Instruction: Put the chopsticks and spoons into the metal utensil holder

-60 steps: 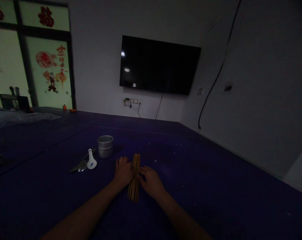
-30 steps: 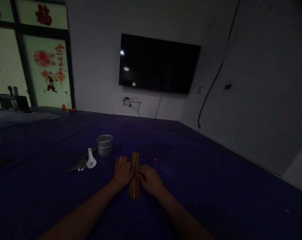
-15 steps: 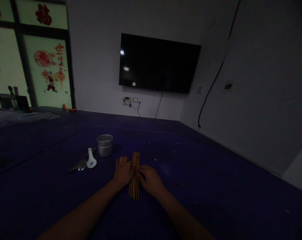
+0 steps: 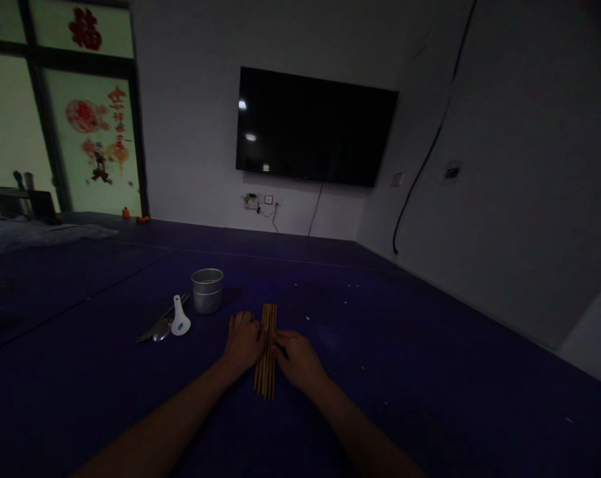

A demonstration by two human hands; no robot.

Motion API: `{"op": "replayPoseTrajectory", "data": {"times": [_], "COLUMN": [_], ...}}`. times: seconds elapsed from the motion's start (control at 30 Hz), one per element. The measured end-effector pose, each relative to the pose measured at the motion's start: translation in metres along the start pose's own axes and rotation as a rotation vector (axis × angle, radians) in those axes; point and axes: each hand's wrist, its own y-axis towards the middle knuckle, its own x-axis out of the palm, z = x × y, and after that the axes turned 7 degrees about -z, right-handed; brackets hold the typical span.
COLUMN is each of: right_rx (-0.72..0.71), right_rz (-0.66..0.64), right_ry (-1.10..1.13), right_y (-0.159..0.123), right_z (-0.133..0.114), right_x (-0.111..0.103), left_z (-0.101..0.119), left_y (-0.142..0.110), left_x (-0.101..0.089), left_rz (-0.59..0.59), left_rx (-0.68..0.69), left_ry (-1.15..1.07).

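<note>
Several wooden chopsticks (image 4: 265, 380) lie side by side on the dark blue tabletop (image 4: 404, 345), pointing away from me. From the left, my left hand (image 4: 244, 342) holds the bundle's edge with its thumb side, its other fingers bent on the table. My right hand (image 4: 300, 360) pinches the opposite edge, fingers drawn together. To the left of my hands stands a metal cup (image 4: 207, 293) with perforations low on its wall. Beside it rest a white soup spoon (image 4: 180, 324), a metal spoon (image 4: 161, 330) and other thin metal cutlery, hard to make out.
A black television (image 4: 315, 126) hangs on the far wall above sockets and cables. Crumpled clear plastic (image 4: 46, 232) and a dark holder (image 4: 28, 202) are at the far left. A black cable (image 4: 429, 149) runs down the right wall. Small white bits dot the tabletop.
The view has shifted very slightly. Both hands keep their places at the chopsticks, with no clear movement of the bundle.
</note>
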Motion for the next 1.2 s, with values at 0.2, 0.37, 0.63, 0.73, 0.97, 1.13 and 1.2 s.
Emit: {"op": "replayPoseTrajectory", "data": {"times": [0.2,0.37,0.63,0.73,0.97,1.13,1.2], "right_rx": [0.005,-0.024,-0.03,-0.037,-0.036,-0.018,-0.005], "right_rz": [-0.027,-0.005,-0.008,-0.013,-0.018,-0.022,-0.031], "right_ry": [0.01,0.024,0.022,0.028,0.033,0.034,0.035], "right_y": [-0.0003,0.0001,-0.0004,-0.0004,0.0004,-0.0001,0.0], "right_z": [0.0011,0.0017,0.0023,0.0026,0.0015,0.0,-0.0002], "right_x": [-0.0001,-0.0002,-0.0006,-0.0003,-0.0016,-0.0031,-0.003], "left_z": [0.0006,0.0005,0.0015,0.002,0.0026,0.0023,0.0022], "left_y": [-0.001,-0.0015,-0.0017,-0.0016,-0.0027,-0.0028,-0.0032], "left_x": [-0.0017,-0.0013,-0.0018,-0.0019,-0.0034,-0.0044,-0.0047], "left_rz": [0.006,0.016,0.005,0.0,0.006,-0.003,-0.002], "left_rx": [0.009,0.004,-0.009,-0.007,-0.001,0.0,0.0], "left_ry": [0.003,0.033,0.031,0.015,0.004,0.004,-0.001]}}
